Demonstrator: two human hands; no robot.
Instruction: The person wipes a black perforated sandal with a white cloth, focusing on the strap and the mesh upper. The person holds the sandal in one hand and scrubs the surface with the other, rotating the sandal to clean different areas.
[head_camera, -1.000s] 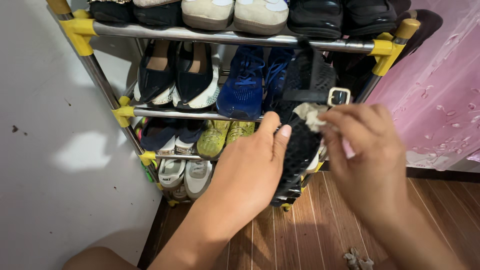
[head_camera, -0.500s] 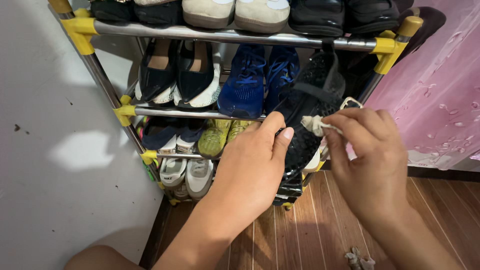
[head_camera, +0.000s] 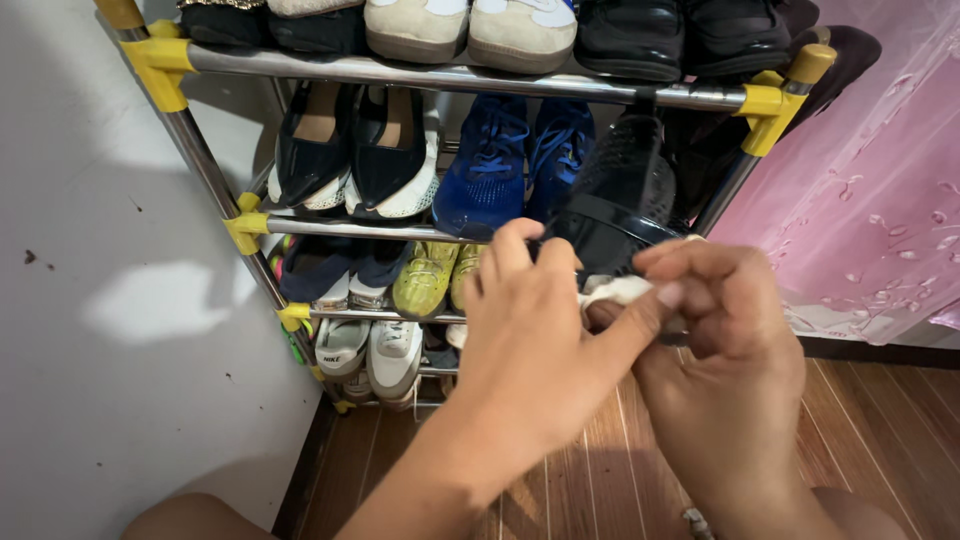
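Head view: fingers (head_camera: 690, 262) pinching cloth (head_camera: 618, 290).

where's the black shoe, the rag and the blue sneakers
black shoe (head_camera: 620, 190), head view, on its mesh upper above the strap
rag (head_camera: 618, 291), head view, on the pale wad between the fingers
blue sneakers (head_camera: 487, 170), head view, on the left one's toe

Black perforated shoe (head_camera: 622, 185), blue sneakers (head_camera: 490, 165).

No packages, labels, signs, screens.
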